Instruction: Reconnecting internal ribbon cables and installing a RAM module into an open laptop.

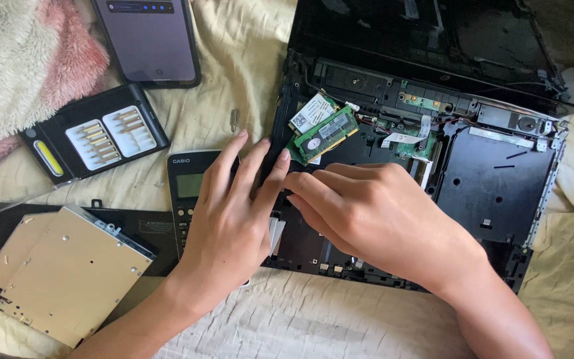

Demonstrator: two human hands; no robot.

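Nearest us the silver disc drive (68,272) lies on the bedsheet (340,326); our left hand (230,213) rests flat, fingers spread, our right hand (373,209) pinches fingertips together inside the opened laptop (493,179), just below the green memory card (325,135).

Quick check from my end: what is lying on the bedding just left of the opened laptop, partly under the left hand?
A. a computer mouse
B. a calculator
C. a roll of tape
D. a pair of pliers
B: a dark calculator with a small grey screen lies beside the laptop chassis, and the left hand covers its lower keys while the right hand reaches in near the green memory module.
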